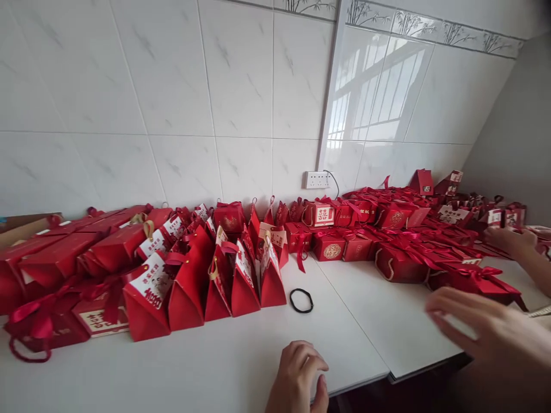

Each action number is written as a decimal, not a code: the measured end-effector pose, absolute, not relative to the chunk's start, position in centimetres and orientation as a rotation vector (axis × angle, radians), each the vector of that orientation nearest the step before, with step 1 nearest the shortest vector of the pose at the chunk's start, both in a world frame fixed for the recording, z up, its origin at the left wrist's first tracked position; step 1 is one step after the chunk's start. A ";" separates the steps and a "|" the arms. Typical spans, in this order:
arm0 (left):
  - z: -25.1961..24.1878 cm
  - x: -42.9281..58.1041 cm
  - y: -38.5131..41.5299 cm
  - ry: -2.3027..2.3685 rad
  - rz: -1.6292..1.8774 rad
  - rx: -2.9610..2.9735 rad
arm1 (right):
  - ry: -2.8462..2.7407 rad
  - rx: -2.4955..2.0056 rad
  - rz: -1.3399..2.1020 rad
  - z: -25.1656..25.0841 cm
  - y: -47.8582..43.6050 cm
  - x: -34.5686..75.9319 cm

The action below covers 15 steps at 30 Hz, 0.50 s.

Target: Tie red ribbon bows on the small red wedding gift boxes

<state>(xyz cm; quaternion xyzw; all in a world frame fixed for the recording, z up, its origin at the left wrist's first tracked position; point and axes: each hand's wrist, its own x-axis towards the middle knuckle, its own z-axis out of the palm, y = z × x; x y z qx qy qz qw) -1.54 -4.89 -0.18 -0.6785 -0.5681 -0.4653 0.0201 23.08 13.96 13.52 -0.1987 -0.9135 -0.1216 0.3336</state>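
My left hand [298, 376] is over the front edge of the white table [344, 332], its fingers loosely bent and the thumb apart, with nothing in it. A black hair tie [301, 300] lies on the table just beyond that hand. At the right, my right hand [486, 330] is slightly blurred, with fingers stretched out and a gap below them; I see nothing in its grasp. Close behind it lies a dark red gift box [476, 281] with a ribbon bow. A row of upright red triangular gift boxes [269, 281] stands left of the hair tie.
Red boxes [64, 258] are packed along the left, and more ribboned boxes [396, 215] are heaped at the back right. Another person's hand [512, 242] is among boxes at the far right. A socket strip [317, 180] with a black cable is on the tiled wall.
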 end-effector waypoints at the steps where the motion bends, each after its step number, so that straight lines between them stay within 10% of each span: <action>1: -0.2 -2.4 -5.6 -1.779 -1.469 -2.086 | -2.487 -0.430 -0.270 13.1 13.1 21.1; 15: -2.0 -4.3 -8.1 -1.817 -1.669 -1.857 | -2.306 -0.937 0.399 12.2 7.3 -3.5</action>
